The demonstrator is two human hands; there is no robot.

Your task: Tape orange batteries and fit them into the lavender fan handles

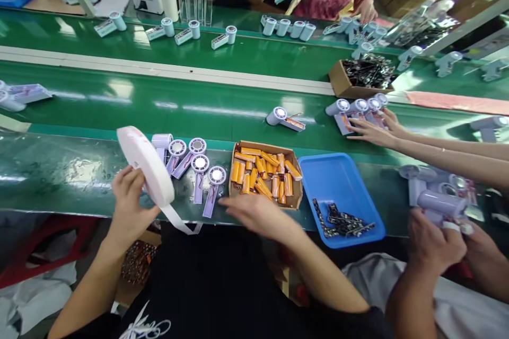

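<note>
My left hand is closed on a large roll of white tape, held on edge above the bench. A loose end of the tape hangs from the roll and curls near my shirt. My right hand is slightly blurred, its fingers stretched out to the left with nothing visible in them. It hovers by the front edge of a cardboard box of orange-wrapped batteries. Between my hands lie several lilac handheld fan bodies, their handles pointing toward me.
Right of the box, a blue tray holds black strip-like parts. A green conveyor runs behind, carrying a lone fan body. At right, co-workers' hands handle fans. A carton of black parts stands farther back.
</note>
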